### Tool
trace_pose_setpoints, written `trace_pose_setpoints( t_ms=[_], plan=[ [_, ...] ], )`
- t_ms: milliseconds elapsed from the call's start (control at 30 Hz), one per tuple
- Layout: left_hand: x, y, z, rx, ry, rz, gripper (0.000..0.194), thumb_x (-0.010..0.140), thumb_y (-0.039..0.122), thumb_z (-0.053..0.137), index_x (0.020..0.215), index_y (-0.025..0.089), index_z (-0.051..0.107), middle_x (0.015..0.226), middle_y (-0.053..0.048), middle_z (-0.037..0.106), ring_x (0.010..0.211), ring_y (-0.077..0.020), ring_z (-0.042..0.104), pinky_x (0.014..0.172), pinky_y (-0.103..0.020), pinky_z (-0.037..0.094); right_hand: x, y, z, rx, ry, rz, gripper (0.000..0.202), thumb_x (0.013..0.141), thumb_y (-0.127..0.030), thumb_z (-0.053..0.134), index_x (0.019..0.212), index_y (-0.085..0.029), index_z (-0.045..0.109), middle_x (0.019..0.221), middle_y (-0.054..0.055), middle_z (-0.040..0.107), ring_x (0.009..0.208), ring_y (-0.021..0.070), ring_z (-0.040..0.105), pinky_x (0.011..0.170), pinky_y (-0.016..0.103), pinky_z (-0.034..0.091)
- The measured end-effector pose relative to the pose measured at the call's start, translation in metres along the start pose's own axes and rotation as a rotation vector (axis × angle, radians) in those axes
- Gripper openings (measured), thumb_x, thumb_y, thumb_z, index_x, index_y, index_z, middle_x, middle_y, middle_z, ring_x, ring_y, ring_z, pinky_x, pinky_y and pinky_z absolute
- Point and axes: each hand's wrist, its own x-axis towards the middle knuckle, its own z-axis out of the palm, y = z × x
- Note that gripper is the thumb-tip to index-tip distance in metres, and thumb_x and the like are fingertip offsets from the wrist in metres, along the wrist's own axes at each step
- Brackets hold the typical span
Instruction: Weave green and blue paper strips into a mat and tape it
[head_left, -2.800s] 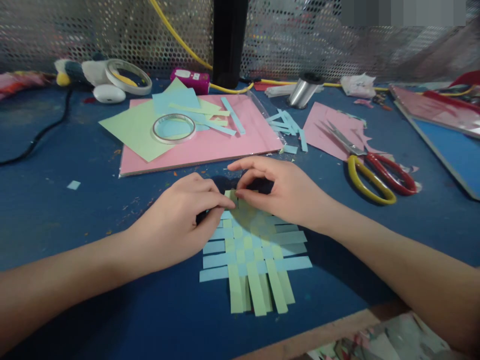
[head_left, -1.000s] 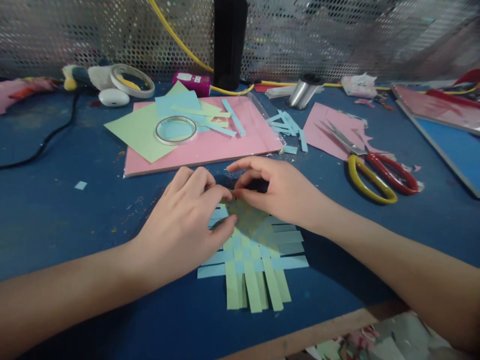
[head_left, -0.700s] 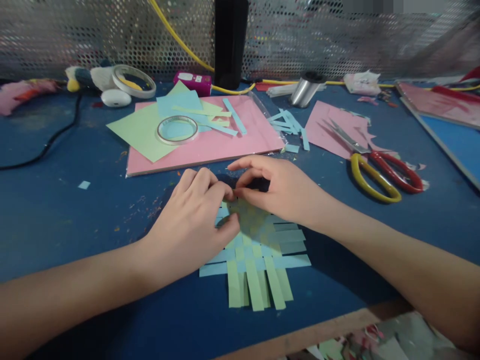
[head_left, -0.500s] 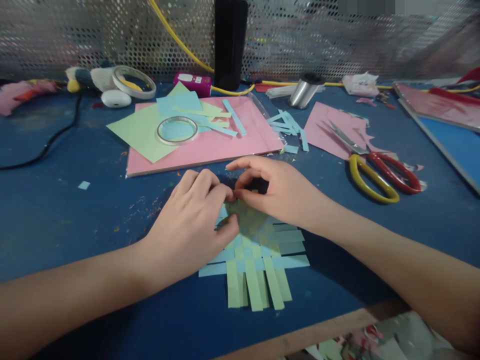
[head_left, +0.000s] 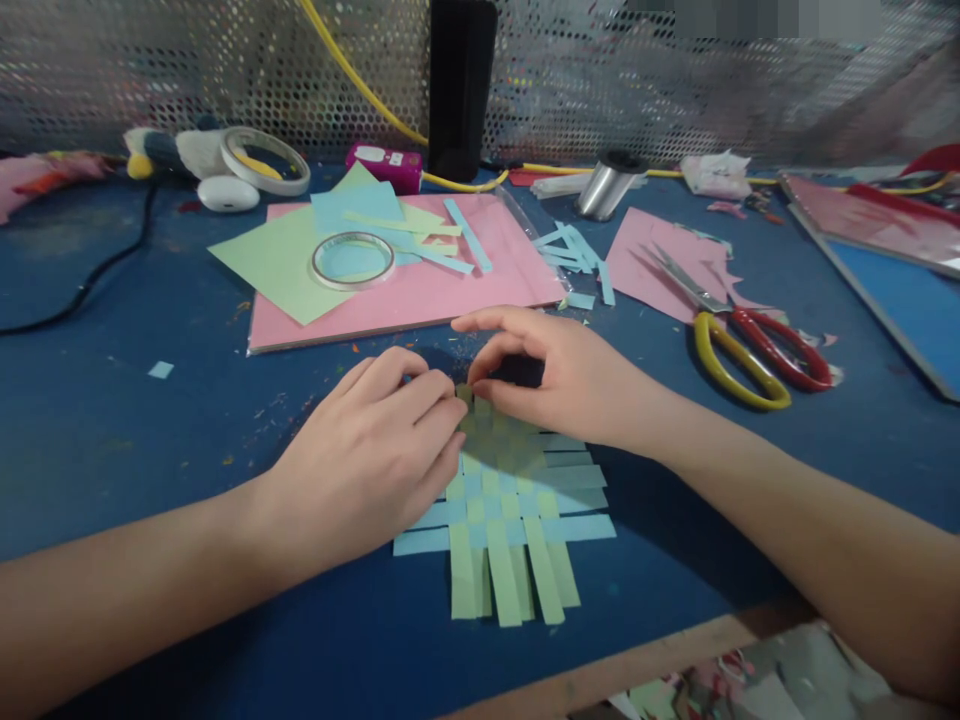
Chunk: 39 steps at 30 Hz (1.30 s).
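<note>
A woven mat of green and blue paper strips [head_left: 499,505] lies on the blue table, its loose strip ends spreading at the front and sides. My left hand [head_left: 375,450] rests over the mat's left side, fingers curled and pressed together at its far left edge. My right hand [head_left: 547,370] is at the far edge, thumb and a fingertip pinching near a green strip end, with the forefinger stretched out above. The fingertips of both hands almost meet there. What the left fingers hold is hidden.
Behind the hands lies a pink pad [head_left: 420,305] with green and blue paper and a tape ring [head_left: 352,260]. Scissors [head_left: 720,320] rest at the right by pink paper [head_left: 652,255]. A silver spool [head_left: 607,185], a black phone-like object [head_left: 461,90] and a yellow cable stand farther back.
My left hand has shifted slightly left and down, its thumb now tucked against the fingers, and more of the weave shows. My right hand has barely moved.
</note>
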Motion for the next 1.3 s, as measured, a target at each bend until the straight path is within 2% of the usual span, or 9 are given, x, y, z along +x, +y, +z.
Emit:
trace_pose_setpoints(
  t_ms=[167,300,433,533,633,733,933,1067,1300],
  plan=[
    [-0.003,-0.004,0.001,-0.001,0.028,0.06,0.025,0.101,0.016,0.052,0.101,0.008,0.076,0.097,-0.013,0.073,0.094,-0.031,0.063,0.083,-0.051,0.058,-0.002,0.001,-0.006,-0.05,-0.027,-0.103,0.053,0.089,-0.012,0.059,0.141,-0.02,0.054,0.104,0.005,0.079,0.097,0.0203,0.074,0.084,0.034,0.056],
    [-0.004,-0.005,0.004,0.064,0.048,0.112,0.022,0.1,0.015,0.055,0.103,0.008,0.075,0.098,-0.013,0.073,0.093,-0.0288,0.064,0.087,-0.049,0.058,-0.002,0.001,-0.009,-0.08,-0.002,-0.105,0.052,0.089,-0.018,0.065,0.14,-0.018,0.054,0.1,0.004,0.079,0.095,0.0205,0.074,0.082,0.033,0.057],
    [-0.005,-0.003,0.005,0.101,0.047,0.108,0.02,0.1,0.014,0.054,0.103,0.012,0.074,0.098,-0.011,0.073,0.094,-0.0262,0.064,0.089,-0.044,0.058,-0.003,-0.001,-0.008,-0.149,0.098,-0.093,0.044,0.091,-0.019,0.066,0.134,-0.017,0.058,0.1,0.004,0.079,0.095,0.0207,0.073,0.083,0.033,0.056],
    [-0.005,-0.001,0.004,0.139,-0.006,0.108,0.018,0.099,0.013,0.055,0.096,0.013,0.073,0.094,-0.01,0.071,0.093,-0.0255,0.064,0.089,-0.043,0.058,-0.007,-0.004,-0.003,-0.171,0.17,-0.089,0.038,0.091,-0.018,0.065,0.129,-0.018,0.06,0.105,0.005,0.079,0.095,0.0204,0.073,0.081,0.033,0.056],
    [-0.005,0.001,0.002,0.191,-0.081,0.119,0.018,0.097,0.011,0.055,0.092,0.013,0.072,0.089,-0.008,0.068,0.088,-0.0266,0.064,0.084,-0.045,0.059,-0.011,-0.006,0.003,-0.195,0.15,-0.083,0.04,0.092,-0.015,0.062,0.131,-0.018,0.059,0.111,0.006,0.08,0.095,0.0191,0.073,0.079,0.031,0.056],
    [-0.006,0.003,0.001,0.209,-0.113,0.119,0.018,0.097,0.011,0.054,0.093,0.012,0.072,0.089,-0.008,0.066,0.087,-0.0275,0.064,0.081,-0.045,0.06,-0.012,-0.007,0.007,-0.218,0.127,-0.069,0.04,0.093,-0.012,0.057,0.132,-0.016,0.059,0.106,0.005,0.08,0.092,0.017,0.073,0.079,0.029,0.056],
    [-0.007,0.004,0.0,0.205,-0.12,0.12,0.02,0.097,0.011,0.053,0.093,0.011,0.072,0.089,-0.009,0.066,0.088,-0.0284,0.065,0.079,-0.045,0.06,-0.011,-0.006,0.01,-0.221,0.118,-0.149,0.042,0.092,-0.011,0.055,0.134,-0.015,0.058,0.103,0.004,0.076,0.09,0.0156,0.07,0.078,0.028,0.055],
    [-0.006,0.003,0.001,0.228,-0.096,0.116,0.022,0.098,0.01,0.051,0.089,0.013,0.071,0.086,-0.009,0.065,0.086,-0.0283,0.065,0.073,-0.044,0.06,-0.012,-0.004,0.012,-0.265,0.082,-0.196,0.048,0.09,-0.01,0.055,0.137,-0.017,0.055,0.104,0.004,0.075,0.096,0.0186,0.07,0.09,0.034,0.055],
    [-0.007,0.002,0.002,0.19,-0.077,0.09,0.024,0.101,0.013,0.05,0.088,0.013,0.071,0.087,-0.008,0.066,0.09,-0.0288,0.067,0.077,-0.046,0.061,-0.014,-0.002,0.014,-0.267,0.106,-0.156,0.05,0.089,-0.01,0.064,0.136,-0.022,0.056,0.103,0.002,0.078,0.098,0.0204,0.073,0.09,0.035,0.057]
  ],
)
